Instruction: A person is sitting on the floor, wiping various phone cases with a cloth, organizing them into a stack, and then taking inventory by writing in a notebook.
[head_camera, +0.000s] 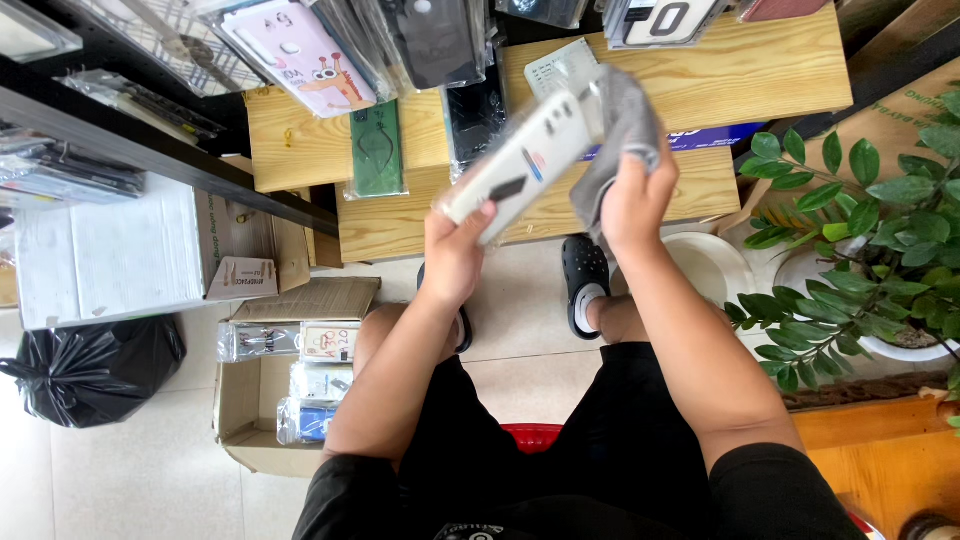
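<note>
The left hand (455, 255) is closed around the low end of a white packet (520, 165). It is a long flat pack in clear wrap, held up slanted in front of the person. The right hand (635, 200) is closed on a grey cloth (625, 125). The cloth is pressed on the top end of the packet.

Behind the hands are light wood shelves (760, 70). More packs in clear bags hang and lie there. One is green (377, 150) and one is pink (300, 50) with a cartoon animal on it.

Down on the floor sits a cardboard box (240, 400) with a few more packs in it, just left of the person's knee. A black bag (95, 365) lies further left. A white box (110, 255) sits above the bag.

On the right is a leafy green plant (870, 220) in a white pot. A white bowl (715, 265) sits near it. The person wears black shorts and black shoes (585, 275).
</note>
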